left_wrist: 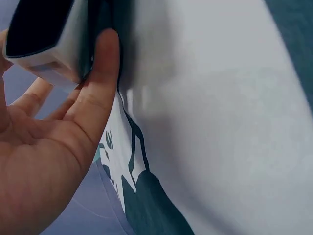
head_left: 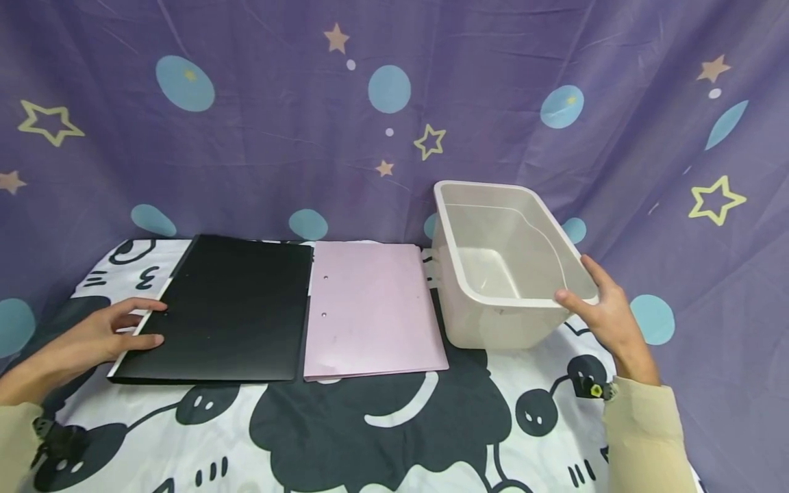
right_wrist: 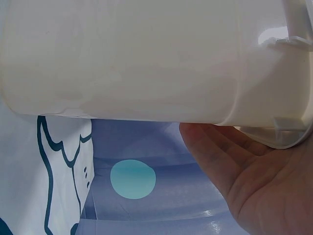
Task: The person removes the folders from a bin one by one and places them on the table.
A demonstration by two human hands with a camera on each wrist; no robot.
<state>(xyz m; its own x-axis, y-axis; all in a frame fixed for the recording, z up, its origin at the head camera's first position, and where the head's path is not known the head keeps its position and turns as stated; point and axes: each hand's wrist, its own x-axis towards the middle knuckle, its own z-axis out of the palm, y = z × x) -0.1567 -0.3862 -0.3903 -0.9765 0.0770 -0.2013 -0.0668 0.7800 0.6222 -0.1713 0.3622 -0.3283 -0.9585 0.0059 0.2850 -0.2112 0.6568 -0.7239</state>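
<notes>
A black binder point(head_left: 228, 311) with a pale spine lies flat on the left. My left hand point(head_left: 120, 332) holds its left edge, with the thumb and index fingertip over the cover. Seen from the left wrist, the hand point(left_wrist: 54, 142) is at the binder's pale spine point(left_wrist: 63, 61); part of the fingers is hidden behind it. On the right stands a light grey plastic bin point(head_left: 493, 322), its inside bare. My right hand point(head_left: 607, 315) grips its near right corner, thumb over the rim. In the right wrist view the fingers point(right_wrist: 210, 147) lie along the bin's outer wall point(right_wrist: 146, 73).
A pink binder point(head_left: 372, 308) with two rivets lies between the black binder and the bin. Everything stands on a white cloth point(head_left: 542, 465) with dark cartoon sheep. Behind hangs a purple curtain point(head_left: 259, 123) with stars and blue circles.
</notes>
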